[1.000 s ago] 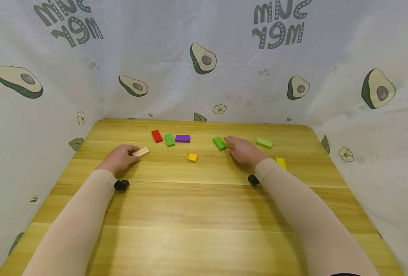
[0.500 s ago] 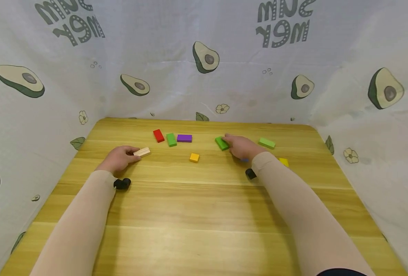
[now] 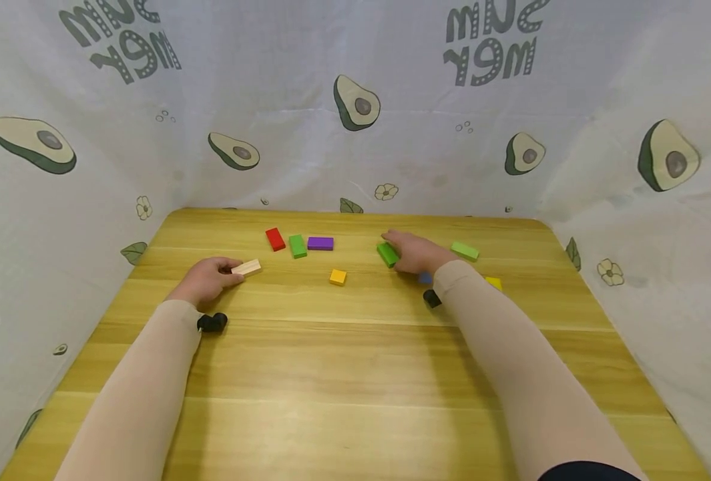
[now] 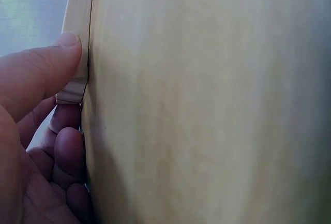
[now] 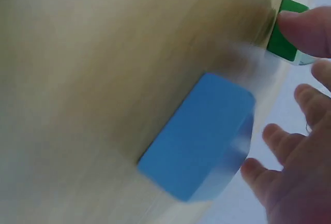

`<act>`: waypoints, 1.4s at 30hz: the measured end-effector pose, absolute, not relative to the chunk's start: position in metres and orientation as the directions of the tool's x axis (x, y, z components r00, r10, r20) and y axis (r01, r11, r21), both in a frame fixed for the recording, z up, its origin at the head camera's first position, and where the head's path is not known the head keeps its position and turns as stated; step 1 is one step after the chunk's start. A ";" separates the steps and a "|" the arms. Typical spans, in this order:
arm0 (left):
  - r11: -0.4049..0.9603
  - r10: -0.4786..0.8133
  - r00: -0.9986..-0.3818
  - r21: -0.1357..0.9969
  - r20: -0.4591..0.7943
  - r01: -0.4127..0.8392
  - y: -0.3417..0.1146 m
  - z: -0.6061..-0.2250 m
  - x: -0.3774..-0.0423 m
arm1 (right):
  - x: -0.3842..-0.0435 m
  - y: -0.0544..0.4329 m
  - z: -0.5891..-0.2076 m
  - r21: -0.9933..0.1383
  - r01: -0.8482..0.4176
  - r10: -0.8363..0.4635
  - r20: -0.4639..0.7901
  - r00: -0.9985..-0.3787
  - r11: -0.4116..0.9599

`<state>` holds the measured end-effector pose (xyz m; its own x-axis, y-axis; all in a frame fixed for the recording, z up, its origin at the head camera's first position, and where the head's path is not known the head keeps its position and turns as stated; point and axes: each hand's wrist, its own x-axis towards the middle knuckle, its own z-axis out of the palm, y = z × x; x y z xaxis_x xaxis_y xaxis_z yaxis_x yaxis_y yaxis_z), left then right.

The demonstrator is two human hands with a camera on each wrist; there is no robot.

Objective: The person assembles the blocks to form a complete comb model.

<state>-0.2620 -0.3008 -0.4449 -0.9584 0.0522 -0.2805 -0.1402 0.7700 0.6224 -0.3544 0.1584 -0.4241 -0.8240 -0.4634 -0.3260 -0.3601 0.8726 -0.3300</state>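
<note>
My left hand (image 3: 205, 279) pinches a plain wooden block (image 3: 247, 268) at its near end, low over the table or on it. In the left wrist view the thumb lies along one face of this wooden block (image 4: 77, 22), with fingers curled behind. My right hand (image 3: 418, 254) reaches over a green block (image 3: 386, 254), its fingers spread at the far side. The right wrist view has the thumb in front of the green block (image 5: 282, 40) and the other fingers apart from it. Below that hand lies a blue block (image 5: 199, 136), mostly hidden in the head view.
Red (image 3: 275, 239), green (image 3: 298, 246) and purple (image 3: 320, 244) blocks lie near the far left edge of the wooden table (image 3: 307, 381). A small orange block (image 3: 338, 277) sits mid-table. Right of my hand are a light green block (image 3: 464, 251) and a partly covered yellow block (image 3: 493, 283).
My right hand has moved left and over the green block, uncovering part of the blue block. The left hand stays in place with the wooden block.
</note>
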 end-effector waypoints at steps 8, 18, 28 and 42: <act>0.758 0.046 -0.957 0.634 -0.287 -0.154 -0.302 -0.445 -0.261 | -0.360 0.157 -0.428 -0.345 -0.308 -0.425 -0.345 -0.837 0.886; 0.750 0.052 -0.961 0.646 -0.273 -0.143 -0.302 -0.445 -0.262 | -0.369 0.142 -0.422 -0.512 -0.219 -0.390 -0.252 -0.886 0.831; 0.751 0.047 -0.960 0.644 -0.275 -0.148 -0.300 -0.446 -0.260 | -0.377 0.113 -0.433 -0.495 -0.241 -0.395 -0.233 -0.889 0.835; 0.741 0.038 -0.959 0.652 -0.282 -0.162 -0.300 -0.446 -0.261 | -0.377 0.105 -0.436 -0.415 -0.260 -0.382 -0.244 -0.892 0.872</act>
<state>-0.2607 -0.2998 -0.4462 -0.9587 0.0381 -0.2819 -0.1622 0.7409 0.6517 -0.3774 0.1050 -0.4361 -0.8916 -0.3818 -0.2436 -0.2601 0.8719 -0.4149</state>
